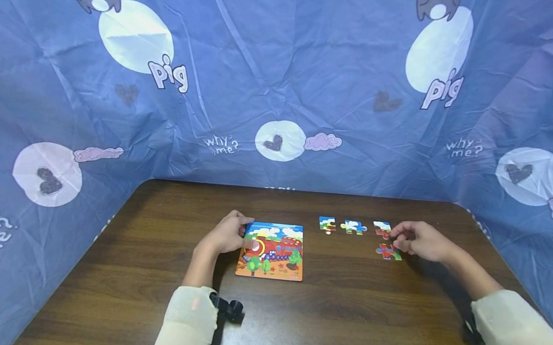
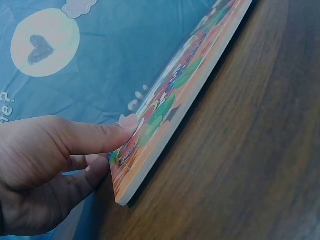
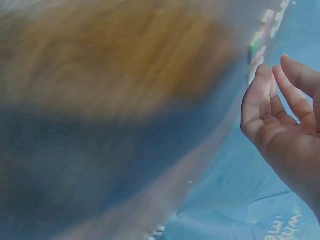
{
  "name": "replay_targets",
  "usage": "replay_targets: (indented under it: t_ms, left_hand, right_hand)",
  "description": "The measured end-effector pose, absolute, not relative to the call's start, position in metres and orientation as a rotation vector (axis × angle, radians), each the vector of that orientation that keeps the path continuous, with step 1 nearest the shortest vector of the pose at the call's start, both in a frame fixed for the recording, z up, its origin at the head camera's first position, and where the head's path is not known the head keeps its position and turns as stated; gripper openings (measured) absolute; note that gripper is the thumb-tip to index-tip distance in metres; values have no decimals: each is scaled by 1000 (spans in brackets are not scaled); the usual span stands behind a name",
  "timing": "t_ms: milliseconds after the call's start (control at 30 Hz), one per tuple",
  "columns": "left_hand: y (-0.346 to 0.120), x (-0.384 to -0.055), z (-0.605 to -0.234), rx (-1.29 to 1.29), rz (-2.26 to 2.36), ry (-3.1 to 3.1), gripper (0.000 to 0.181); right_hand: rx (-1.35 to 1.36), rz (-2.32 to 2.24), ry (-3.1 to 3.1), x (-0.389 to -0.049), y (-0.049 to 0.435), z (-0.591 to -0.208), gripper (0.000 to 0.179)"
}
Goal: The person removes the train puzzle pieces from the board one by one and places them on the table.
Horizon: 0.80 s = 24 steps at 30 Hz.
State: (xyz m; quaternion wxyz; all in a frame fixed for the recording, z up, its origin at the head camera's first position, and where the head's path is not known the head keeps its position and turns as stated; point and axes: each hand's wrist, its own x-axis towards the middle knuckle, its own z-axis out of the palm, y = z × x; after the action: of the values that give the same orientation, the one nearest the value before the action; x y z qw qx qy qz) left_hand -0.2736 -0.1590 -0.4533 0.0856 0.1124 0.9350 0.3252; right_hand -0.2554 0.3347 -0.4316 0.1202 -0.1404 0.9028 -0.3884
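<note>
My left hand grips the left edge of a square puzzle board printed with a red train, trees and clouds. In the left wrist view, the thumb lies on the picture near a corner and the other fingers are at the edge, partly hidden. On the right, my right hand has its bent fingertips right at two jigsaw pieces: a sky-and-red piece and, nearer me, a red-and-green piece. The right wrist view shows loosely bent fingers and nothing between them.
Two more jigsaw pieces, a corner-shaped one and a blue, white and green one, lie between the board and my right hand. Everything rests on a dark wooden table. A blue printed cloth hangs behind and along both sides.
</note>
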Motion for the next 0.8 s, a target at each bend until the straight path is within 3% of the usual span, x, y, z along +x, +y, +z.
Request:
replay_targets:
  t_ms: [800]
  left_hand:
    - [-159, -276, -455, 325, 961, 2785, 66]
  right_hand:
    - [-680, -911, 2707, -276, 233, -411, 17]
